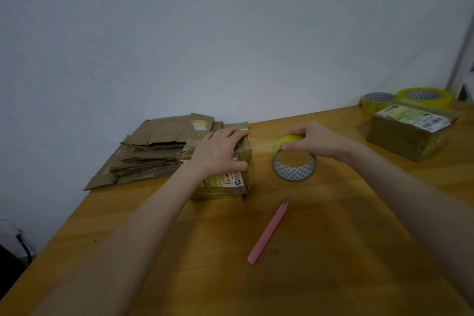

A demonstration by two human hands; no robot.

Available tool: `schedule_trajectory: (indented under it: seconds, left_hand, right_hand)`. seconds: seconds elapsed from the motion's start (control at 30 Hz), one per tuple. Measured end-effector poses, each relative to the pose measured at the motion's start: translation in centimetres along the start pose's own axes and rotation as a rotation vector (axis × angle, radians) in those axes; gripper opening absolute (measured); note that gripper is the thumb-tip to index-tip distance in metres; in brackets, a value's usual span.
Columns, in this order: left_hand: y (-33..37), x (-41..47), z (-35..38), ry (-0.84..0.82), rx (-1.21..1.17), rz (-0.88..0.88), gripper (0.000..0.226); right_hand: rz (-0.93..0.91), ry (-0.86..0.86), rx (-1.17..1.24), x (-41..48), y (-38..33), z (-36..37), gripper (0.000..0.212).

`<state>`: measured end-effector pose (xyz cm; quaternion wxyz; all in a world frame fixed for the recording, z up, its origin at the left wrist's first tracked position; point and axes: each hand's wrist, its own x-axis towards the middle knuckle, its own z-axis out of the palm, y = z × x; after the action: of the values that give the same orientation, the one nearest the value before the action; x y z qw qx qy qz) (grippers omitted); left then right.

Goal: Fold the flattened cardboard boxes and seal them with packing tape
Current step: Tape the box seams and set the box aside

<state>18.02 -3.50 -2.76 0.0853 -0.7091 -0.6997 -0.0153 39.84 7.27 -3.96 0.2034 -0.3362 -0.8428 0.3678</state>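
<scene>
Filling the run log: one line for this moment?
left hand rests on box | right hand grips tape roll | cutter on table

Pink knife (pixel 268 232), yellow tape roll (pixel 293 156) with grey-patterned core, brown cardboard (pixel 154 146).

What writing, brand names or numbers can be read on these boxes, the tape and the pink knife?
Label on the box under the left hand: dark characters in a red frame, too blurred to read.
Shipping label on the taped box at far right: print and barcodes, too small to read.
Tape roll in the right hand, pink knife: no text seen.
</scene>
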Motion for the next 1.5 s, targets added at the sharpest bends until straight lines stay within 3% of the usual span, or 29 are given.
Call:
schedule_trajectory:
  seconds: [0.23, 0.4, 0.63, 0.97, 1.3, 1.5]
  left_hand:
    - [0.1, -0.1, -0.2, 0.010, 0.033, -0.002, 0.080]
    - [0.6, -0.6, 0.0, 0.044, 0.098, -0.002, 0.075]
    - [1.0, -0.8, -0.1, 0.053, 0.097, -0.013, 0.075]
    - [0.6, -1.0, 0.6, 0.085, 0.075, -0.020, 0.074]
    - [0.2, -1.1, 0.9, 0.106, 0.081, -0.029, 0.073]
    - [0.6, -2.4, 0.4, 0.107, 0.105, -0.042, 0.073]
  right_hand:
    - [0.031, 0.007, -0.072, -0.4, -0.7, 0.8, 0.046]
    - [0.001, 0.097, -0.149, -0.4, -1.8, 2.0, 0.025]
    - [0.184, 0.160, -0.512, -0.8, -3.9, 3.5, 0.040]
    - [0.219, 0.223, -0.637, -0.5, -4.9, 5.2, 0.044]
    - [0.162, 0.261, -0.469, -1.4, -4.9, 4.6, 0.021]
    - [0.119, 0.284, -0.524, -1.7, -5.4, 5.5, 0.017]
